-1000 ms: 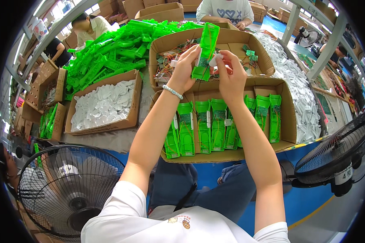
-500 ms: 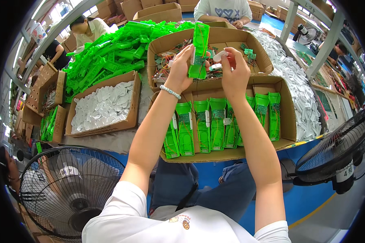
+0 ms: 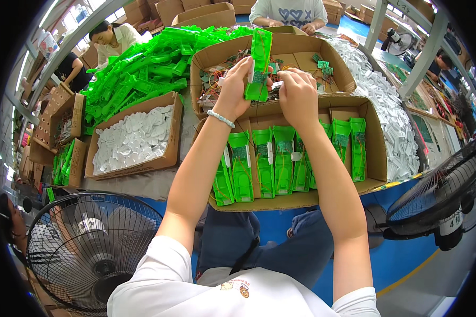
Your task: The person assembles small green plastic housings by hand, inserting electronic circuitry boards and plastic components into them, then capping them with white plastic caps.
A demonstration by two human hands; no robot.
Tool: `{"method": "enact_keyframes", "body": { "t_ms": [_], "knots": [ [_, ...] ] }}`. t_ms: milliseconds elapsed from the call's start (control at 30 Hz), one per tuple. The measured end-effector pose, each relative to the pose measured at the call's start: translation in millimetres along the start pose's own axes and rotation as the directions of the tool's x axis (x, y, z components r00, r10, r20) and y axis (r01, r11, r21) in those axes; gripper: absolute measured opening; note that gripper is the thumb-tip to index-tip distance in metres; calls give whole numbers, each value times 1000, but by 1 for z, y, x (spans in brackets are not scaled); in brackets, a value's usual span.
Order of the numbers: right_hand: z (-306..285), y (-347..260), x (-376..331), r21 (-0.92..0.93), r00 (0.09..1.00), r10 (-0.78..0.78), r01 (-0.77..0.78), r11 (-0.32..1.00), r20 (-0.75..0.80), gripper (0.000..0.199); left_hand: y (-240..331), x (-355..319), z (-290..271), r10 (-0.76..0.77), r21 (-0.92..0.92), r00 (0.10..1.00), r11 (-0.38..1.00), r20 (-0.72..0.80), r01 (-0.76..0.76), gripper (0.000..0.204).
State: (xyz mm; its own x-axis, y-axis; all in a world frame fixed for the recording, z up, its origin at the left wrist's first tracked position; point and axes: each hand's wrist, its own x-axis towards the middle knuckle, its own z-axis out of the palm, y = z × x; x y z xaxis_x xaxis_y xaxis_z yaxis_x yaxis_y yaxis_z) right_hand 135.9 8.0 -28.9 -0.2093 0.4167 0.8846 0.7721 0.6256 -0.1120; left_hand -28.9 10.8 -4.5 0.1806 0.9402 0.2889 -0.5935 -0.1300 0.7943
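Observation:
My left hand [image 3: 234, 94] is closed around a long bright green plastic housing [image 3: 260, 50], held upright above the far cardboard box. A small green circuit board [image 3: 259, 77] sits in its lower half, with thin wires along it. Just right of the housing, my right hand [image 3: 300, 98] is closed, back of the hand up; whatever its fingertips hold is hidden. Below my wrists, a cardboard box [image 3: 376, 153] carries a row of similar green housings [image 3: 241, 169] fitted with boards and red wires. The box beyond [image 3: 336, 58] contains loose boards and tangled wires.
At left are a heap of green housings [image 3: 143, 63] and a box of white plastic pieces [image 3: 135, 138]. More white parts [image 3: 388, 116] lie piled at right. Fans stand at lower left [image 3: 98, 253] and right [image 3: 433, 195]. Co-workers sit across the table [image 3: 291, 13] and far left [image 3: 113, 39].
My right hand has turned over and moved slightly left, closer to the green housing. The white oval piece seen in its fingers before is now out of sight. My left hand stays nearly still.

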Motion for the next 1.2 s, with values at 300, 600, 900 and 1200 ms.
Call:
{"method": "enact_keyframes", "body": {
  "t_ms": [300,600,900,1200],
  "knots": [
    [-5,-6,5,-147,934,180,-140,979,309,22,0,0,0,2,-2,1000,1000,0,-2,30],
    [6,-6,3,-161,963,176,-145,976,203,17,0,3,-7,-4,-60,1000,998,-20,3,34],
    [13,9,24,95,965,230,-242,966,125,21,-1,4,-18,-19,-282,1000,959,-15,14,40],
    [64,39,55,-98,721,405,-428,898,562,43,-7,9,-22,-21,-292,1000,956,-5,19,41]
  ]
}}
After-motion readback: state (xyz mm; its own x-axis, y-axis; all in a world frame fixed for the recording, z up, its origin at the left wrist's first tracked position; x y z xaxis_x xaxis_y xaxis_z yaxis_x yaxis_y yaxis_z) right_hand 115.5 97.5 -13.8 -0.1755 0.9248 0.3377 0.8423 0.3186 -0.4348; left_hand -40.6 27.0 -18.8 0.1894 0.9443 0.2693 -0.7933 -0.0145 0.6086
